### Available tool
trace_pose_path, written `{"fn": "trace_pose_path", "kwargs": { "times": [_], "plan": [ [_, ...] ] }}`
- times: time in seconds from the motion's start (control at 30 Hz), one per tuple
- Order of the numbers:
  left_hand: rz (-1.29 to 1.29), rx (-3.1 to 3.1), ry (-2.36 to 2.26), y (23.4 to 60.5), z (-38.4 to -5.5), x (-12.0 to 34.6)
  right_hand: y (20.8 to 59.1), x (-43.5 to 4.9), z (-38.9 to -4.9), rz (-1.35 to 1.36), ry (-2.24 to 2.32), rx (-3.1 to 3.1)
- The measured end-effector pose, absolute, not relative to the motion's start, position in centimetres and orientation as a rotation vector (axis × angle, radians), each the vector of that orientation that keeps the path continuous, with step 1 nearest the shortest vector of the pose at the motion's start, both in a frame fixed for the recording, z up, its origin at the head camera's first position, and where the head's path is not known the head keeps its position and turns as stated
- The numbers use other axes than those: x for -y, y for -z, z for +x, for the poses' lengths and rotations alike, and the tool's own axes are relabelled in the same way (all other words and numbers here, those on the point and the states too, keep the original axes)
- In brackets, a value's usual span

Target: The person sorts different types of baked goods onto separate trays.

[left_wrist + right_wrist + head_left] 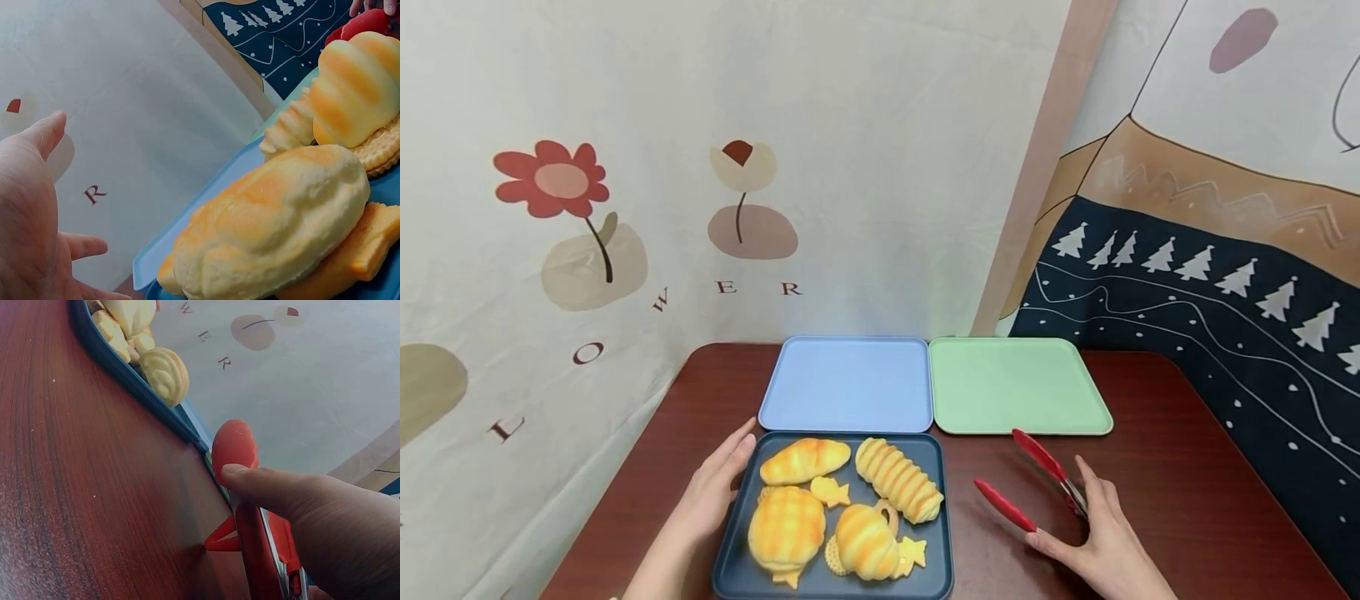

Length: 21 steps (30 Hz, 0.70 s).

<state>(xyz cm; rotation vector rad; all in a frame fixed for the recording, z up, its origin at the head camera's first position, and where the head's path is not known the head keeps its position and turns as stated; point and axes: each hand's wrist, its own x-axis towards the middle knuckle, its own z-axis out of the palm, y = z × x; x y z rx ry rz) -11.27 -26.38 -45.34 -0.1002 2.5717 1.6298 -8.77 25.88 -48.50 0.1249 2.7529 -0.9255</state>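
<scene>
In the head view, my left hand is at the left edge of a dark blue tray, its fingers extended and holding nothing. The tray bears toy bread: a smooth long roll, a ridged roll, a round checkered bun and a striped croissant-like bun. Fish-shaped biscuits lie among them, some partly under the buns. To the right of the tray, my right hand holds red-tipped metal tongs, thumb on one arm. The arms of the tongs are spread, with nothing between their tips.
Behind the dark tray lie a light blue tray and a green tray, side by side. The brown table reaches back to a wall hanging printed with flowers, letters and trees.
</scene>
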Motion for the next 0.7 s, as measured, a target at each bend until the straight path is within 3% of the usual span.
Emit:
{"fn": "trace_pose_path", "kwargs": {
  "times": [0.7],
  "plan": [
    [-0.298, -2.429, -1.670, 46.01, -11.92, 27.33, 48.89, -25.40, -8.12, 0.085, 0.922, -2.877]
  ]
}}
